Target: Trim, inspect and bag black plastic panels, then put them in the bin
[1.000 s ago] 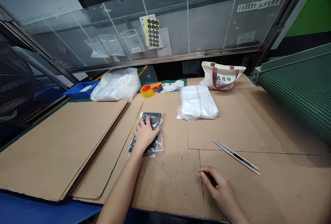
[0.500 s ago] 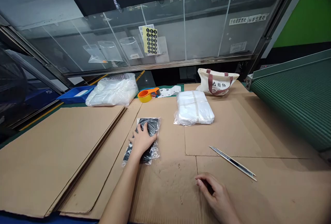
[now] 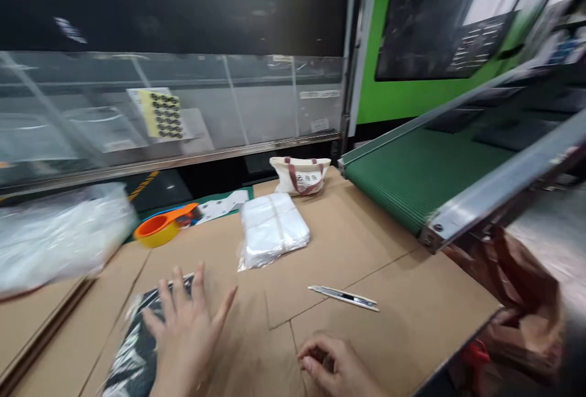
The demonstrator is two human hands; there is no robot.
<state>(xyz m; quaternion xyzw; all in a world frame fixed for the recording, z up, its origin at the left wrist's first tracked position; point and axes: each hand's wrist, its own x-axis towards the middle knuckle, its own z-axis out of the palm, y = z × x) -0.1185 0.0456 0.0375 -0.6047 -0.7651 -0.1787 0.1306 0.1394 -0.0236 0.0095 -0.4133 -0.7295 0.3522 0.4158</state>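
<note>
1. cardboard [image 3: 375, 250] covers the bench; frame blurred.
2. left hand [image 3: 185, 330] lies flat, fingers spread wide, on a black item in a clear bag [image 3: 132, 348] at the near left. pressing, not gripping.
3. right hand [image 3: 336, 369] curled loosely on the cardboard; cannot tell if it holds anything.
4. knife [image 3: 343, 297] lies apart, right of centre.
5. risk: slick bag could slide under the flat palm; a careless reach could meet the knife.

left hand [image 3: 185, 336]: bare, no glove, no ring | right hand [image 3: 336, 366]: bare, no glove | wrists: no sleeves, no watch
</note>
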